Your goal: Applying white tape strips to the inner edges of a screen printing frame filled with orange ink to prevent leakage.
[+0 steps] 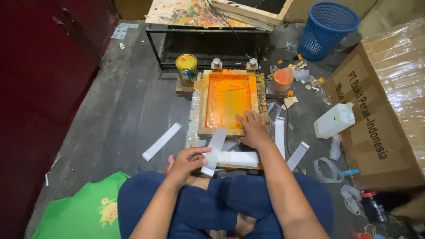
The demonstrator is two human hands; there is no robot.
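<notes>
Here, seated cross-legged on the floor, I pinch a white strip between thumb and fingers of my left hand, its upper end lying on the lower rail of the wooden printing screen. My right hand lies open, palm down, on that rail, holding nothing. To my mind the strip should go in flat and square while the right hand keeps the frame steady above the orange ink. A yellow-lidded tin stands just left of the frame's far corner. A white jug rests near the large brown carton with dark lettering at right; a blue basket stands beyond.
</notes>
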